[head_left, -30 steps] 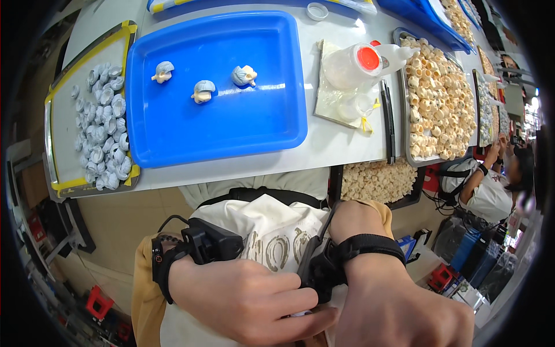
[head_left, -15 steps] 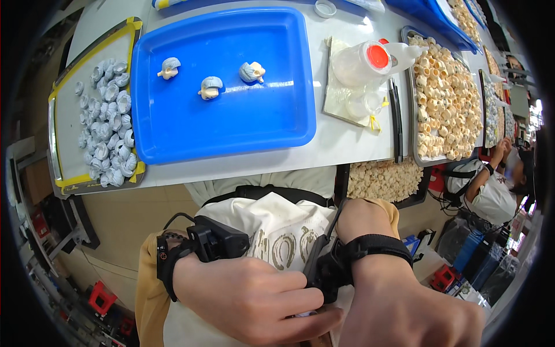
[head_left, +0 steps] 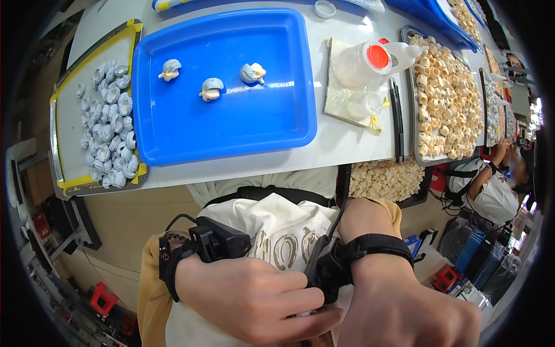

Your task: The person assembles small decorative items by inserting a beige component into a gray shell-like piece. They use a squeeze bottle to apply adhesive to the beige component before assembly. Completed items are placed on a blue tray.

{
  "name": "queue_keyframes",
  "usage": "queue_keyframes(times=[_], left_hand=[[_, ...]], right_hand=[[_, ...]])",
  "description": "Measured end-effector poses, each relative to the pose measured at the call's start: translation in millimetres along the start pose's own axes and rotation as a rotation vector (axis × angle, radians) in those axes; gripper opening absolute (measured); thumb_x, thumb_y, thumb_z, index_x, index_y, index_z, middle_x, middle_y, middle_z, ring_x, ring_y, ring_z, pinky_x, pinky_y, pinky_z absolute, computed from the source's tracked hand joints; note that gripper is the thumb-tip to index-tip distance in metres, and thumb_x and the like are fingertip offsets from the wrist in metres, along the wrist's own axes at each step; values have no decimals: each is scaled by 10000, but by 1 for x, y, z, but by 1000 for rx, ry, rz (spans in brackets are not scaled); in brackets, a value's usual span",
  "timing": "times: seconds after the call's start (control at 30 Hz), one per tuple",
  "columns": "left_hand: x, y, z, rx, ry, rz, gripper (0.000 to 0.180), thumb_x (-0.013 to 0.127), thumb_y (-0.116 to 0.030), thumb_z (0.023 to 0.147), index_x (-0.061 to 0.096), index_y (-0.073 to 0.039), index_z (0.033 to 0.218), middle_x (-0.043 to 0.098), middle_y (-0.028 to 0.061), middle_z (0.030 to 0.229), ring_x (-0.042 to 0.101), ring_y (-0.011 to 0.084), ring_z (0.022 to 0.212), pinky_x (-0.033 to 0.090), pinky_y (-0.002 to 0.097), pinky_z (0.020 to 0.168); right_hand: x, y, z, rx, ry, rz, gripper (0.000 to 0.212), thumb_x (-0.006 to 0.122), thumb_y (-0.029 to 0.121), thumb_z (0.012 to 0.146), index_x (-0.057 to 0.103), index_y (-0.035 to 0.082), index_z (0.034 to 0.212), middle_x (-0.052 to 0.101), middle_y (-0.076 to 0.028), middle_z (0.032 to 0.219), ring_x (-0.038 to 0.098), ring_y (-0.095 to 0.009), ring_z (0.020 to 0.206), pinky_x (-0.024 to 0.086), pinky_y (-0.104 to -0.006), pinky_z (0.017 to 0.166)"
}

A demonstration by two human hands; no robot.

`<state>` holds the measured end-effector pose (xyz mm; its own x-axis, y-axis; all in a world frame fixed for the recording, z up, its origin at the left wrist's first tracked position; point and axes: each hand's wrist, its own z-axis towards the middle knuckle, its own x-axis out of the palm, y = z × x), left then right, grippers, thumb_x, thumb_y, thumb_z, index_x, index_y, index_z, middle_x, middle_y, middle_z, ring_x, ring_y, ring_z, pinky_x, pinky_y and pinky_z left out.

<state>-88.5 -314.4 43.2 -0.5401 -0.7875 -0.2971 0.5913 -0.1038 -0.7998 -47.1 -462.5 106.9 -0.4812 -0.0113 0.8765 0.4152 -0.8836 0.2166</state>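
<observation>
My left hand (head_left: 254, 298) is held low against my body, its fingers curled closed. What lies inside them is mostly hidden; only a small pale bit shows below the fingers. Close beside it, my right hand (head_left: 413, 315) shows its back, while its fingers are bent down out of sight. Both wrists carry black strapped devices, the left one (head_left: 222, 238) and the right one (head_left: 332, 269). Beyond the hands, the blue tray (head_left: 225, 147) holds three small doll-head parts with grey-blue hair: one at left (head_left: 170, 70), one in the middle (head_left: 211, 89) and one at right (head_left: 252, 73).
A yellow-taped tray (head_left: 74, 182) at left bears many grey-blue hair pieces (head_left: 107, 130). Right of the blue tray stand a red-capped clear bottle (head_left: 361, 63), a small clear jar (head_left: 364, 104) and black pens or tweezers (head_left: 396, 121). Cream pieces (head_left: 445, 104) fill another tray. A person (head_left: 491, 191) sits far right.
Both hands keep almost the same pose and place. The view has shifted very slightly, and the parts in the blue tray lie as before.
</observation>
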Motion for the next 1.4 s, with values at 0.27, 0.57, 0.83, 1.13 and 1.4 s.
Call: queue_keyframes(times=[0.27, 0.57, 0.83, 1.13, 1.4], left_hand=[[3, -2, -6, -39, -26, -20, 133, 670, -81, 742, 634, 32, 802, 429, 51, 656, 436, 153, 494, 349, 266, 345], [4, 4, -6, -18, -1, 31, 183, 633, -152, 782, 589, 2, 870, 423, 43, 691, 432, 138, 533, 348, 248, 387], [3, 0, -5, -47, -45, 90, 280, 610, -103, 682, 631, 19, 932, 436, 7, 698, 465, 105, 572, 347, 211, 366], [3, 0, -6, -50, -18, 79, 303, 605, -118, 670, 609, 10, 944, 457, 22, 731, 465, 110, 578, 353, 208, 368], [3, 0, -6, -37, -32, 52, 261, 613, -118, 695, 611, 12, 921, 448, 19, 708, 459, 106, 562, 347, 214, 360]], right_hand=[[0, -3, 0, -54, -4, -49, 392, 405, -111, 815, 339, 47, 462, 285, -50, 457, 326, -188, 373, 508, -379, 625], [4, -9, -3, -121, -33, -156, 377, 419, -130, 775, 354, 57, 454, 321, -57, 451, 333, -177, 382, 495, -337, 604], [-8, 18, -11, -126, 191, -232, 257, 414, -134, 750, 496, 26, 567, 470, -60, 528, 472, -159, 491, 492, -297, 639], [-15, 4, -11, -221, 161, -284, 242, 430, -120, 762, 508, 27, 586, 482, -57, 526, 478, -144, 492, 495, -291, 649], [-8, 6, -9, -192, 152, -290, 251, 449, -107, 770, 492, 42, 573, 466, -43, 511, 460, -132, 473, 502, -290, 655]])
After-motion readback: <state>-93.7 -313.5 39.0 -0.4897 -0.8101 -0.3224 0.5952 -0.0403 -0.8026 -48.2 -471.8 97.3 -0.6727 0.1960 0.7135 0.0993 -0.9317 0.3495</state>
